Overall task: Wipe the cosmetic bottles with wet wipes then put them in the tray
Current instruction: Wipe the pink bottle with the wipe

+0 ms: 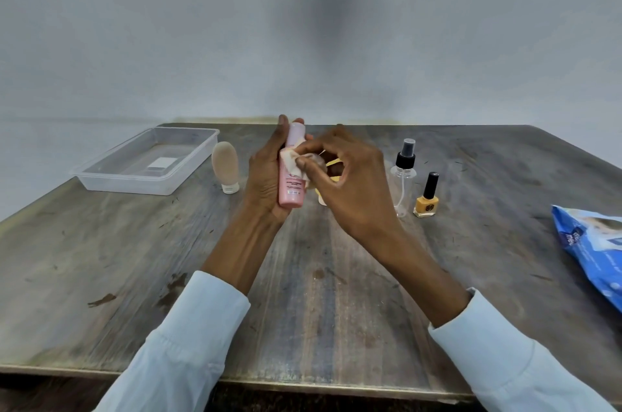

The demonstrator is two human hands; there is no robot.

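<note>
My left hand [266,172] grips a pink bottle [292,189] upright above the middle of the table. My right hand [350,182] pinches a crumpled wet wipe [292,159] against the bottle's front. A clear plastic tray [111,169] sits at the back left, holding only a small white label. A beige tube [225,164] stands on its cap beside the tray. To the right stand a clear spray bottle [404,172] with a black pump and a yellow nail polish bottle [426,201]. A yellowish item [322,199] is mostly hidden behind my right hand.
A blue pack of wet wipes [592,250] lies at the table's right edge. The worn wooden table [134,260] reaches a pale wall at the back. Its front edge runs just below my sleeves.
</note>
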